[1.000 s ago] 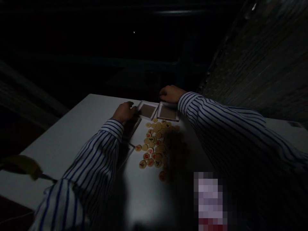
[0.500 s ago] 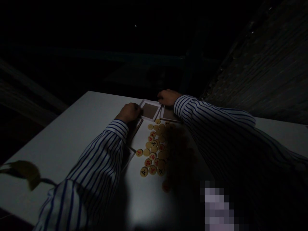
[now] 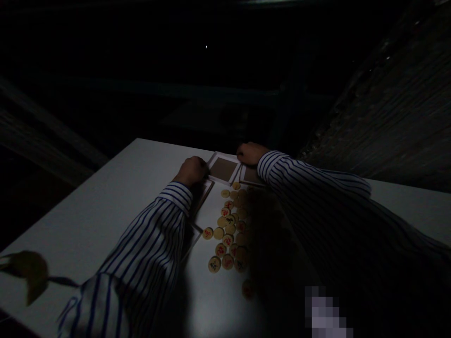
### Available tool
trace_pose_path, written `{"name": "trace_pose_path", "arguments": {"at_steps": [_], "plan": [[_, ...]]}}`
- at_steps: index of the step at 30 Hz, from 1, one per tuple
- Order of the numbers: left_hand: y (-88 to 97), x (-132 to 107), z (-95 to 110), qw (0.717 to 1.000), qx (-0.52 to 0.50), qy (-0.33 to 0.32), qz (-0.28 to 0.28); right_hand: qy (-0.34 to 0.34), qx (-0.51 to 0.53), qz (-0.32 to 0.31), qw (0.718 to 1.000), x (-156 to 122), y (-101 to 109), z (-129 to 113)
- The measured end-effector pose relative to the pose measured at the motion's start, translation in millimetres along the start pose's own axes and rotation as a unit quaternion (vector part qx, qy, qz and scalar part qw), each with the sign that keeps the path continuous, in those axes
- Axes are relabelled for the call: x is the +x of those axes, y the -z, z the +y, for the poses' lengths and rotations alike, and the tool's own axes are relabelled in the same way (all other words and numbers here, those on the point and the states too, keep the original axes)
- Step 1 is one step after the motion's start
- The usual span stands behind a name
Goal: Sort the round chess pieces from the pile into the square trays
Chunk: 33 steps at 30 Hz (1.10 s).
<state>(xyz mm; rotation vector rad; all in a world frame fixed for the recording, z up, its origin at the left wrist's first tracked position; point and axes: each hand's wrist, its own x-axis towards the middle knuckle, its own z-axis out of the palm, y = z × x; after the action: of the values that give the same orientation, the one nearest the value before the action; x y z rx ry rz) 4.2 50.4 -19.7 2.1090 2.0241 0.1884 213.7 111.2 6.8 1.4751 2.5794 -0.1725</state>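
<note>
A shallow tray with a white rim and a brown inside lies tilted slightly askew at the far table edge. My left hand is closed at its left rim, fingers curled and partly in shadow. At the upper right corner, my right hand has bent fingers pressed against the rim. A second similar tray sits partly beneath my right wrist. Round wooden Chinese chess pieces are spread in front, some with red or black characters, some blank side up. My right arm's shadow hides several pieces.
More frame-like edges show beside my left forearm. A leaf hangs over the near left of the white table. A rough dark surface rises at the right, and the background is nearly black.
The whole view has shifted, so the table and pieces appear slightly lower and to the right. Both hands stay at the tray's sides, with little visible change in grip.
</note>
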Motion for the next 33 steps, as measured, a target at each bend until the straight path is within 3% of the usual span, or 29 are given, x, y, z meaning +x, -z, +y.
{"name": "trace_pose_path", "arguments": {"at_steps": [11,19,33], "plan": [[0.9,-0.5,-0.4,1.0,-0.02,0.003,-0.002,0.0,0.013,0.006,1.0,0.2,-0.5,-1.5],[2.9,-1.1,-2.2,0.999,-0.018,0.0,0.039,0.005,0.019,0.036,0.999,0.2,1.9,-2.0],[22.8,-12.3,3.1,0.994,-0.042,-0.002,0.097,0.009,0.038,0.093,0.995,-11.7,18.1,-3.5]]}}
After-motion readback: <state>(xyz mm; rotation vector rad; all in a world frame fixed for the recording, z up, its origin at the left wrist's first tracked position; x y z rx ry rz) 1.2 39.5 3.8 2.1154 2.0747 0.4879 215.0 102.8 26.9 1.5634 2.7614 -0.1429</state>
